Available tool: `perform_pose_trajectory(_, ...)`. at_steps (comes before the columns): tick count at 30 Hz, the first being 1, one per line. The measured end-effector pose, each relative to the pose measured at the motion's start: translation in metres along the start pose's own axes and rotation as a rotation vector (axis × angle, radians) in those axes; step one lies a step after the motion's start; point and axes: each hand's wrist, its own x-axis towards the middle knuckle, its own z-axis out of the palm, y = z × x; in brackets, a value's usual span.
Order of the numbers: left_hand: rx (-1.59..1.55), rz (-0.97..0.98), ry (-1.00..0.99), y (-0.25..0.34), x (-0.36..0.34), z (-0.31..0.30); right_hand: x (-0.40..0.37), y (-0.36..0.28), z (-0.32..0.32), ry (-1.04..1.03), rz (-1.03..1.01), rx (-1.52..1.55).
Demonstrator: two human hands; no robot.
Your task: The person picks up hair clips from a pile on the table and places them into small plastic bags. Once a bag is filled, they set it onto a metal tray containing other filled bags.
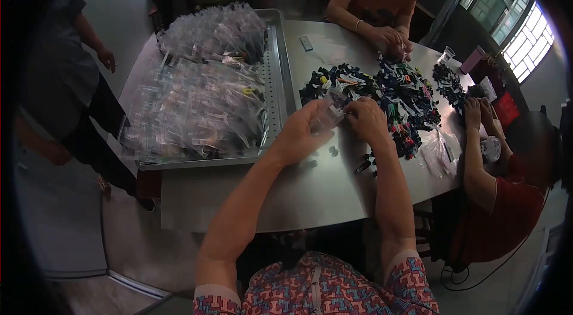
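My left hand is closed on a small clear plastic bag, held above the metal table near its middle. At the bag's right side is my right hand, its fingers pinched together at the edge. Whatever sits between those right fingertips is too small to make out. Just beyond both hands lies a heap of small dark parts mixed with white, green, orange and pink pieces. A few loose dark pieces rest by my right wrist.
Left of my hands, a large metal tray is piled with filled clear bags. Flat clear bags lie at the right. Co-workers sit at the far side and right; another person stands left. A phone-like object and clear cup are farther back.
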Motion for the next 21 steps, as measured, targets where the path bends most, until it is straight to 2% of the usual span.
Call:
perform_pose_trajectory(4,0.061,-0.015,0.019,0.008,-0.002,0.000,0.001,0.006,-0.012,-0.015,0.019,0.094)
perform_pose_trajectory(6,0.085,-0.016,0.016,0.011,-0.003,0.000,0.000,0.004,-0.022,-0.077,0.111,0.278)
perform_pose_trajectory(7,0.110,-0.017,0.011,0.012,-0.003,0.000,-0.001,0.004,-0.023,-0.076,0.112,0.277)
perform_pose_trajectory(10,0.027,-0.007,0.007,0.005,-0.001,0.000,-0.004,0.004,-0.026,-0.026,0.092,0.283)
perform_pose_trajectory(15,0.049,0.002,0.014,0.003,0.000,0.000,-0.005,0.002,-0.047,0.022,0.169,0.447)
perform_pose_trajectory(19,0.106,0.010,0.010,-0.001,0.000,-0.002,-0.029,-0.058,-0.108,0.195,-0.066,0.595)
perform_pose_trajectory(21,0.070,0.004,-0.001,-0.001,-0.001,-0.001,-0.034,-0.078,-0.117,0.318,-0.299,0.273)
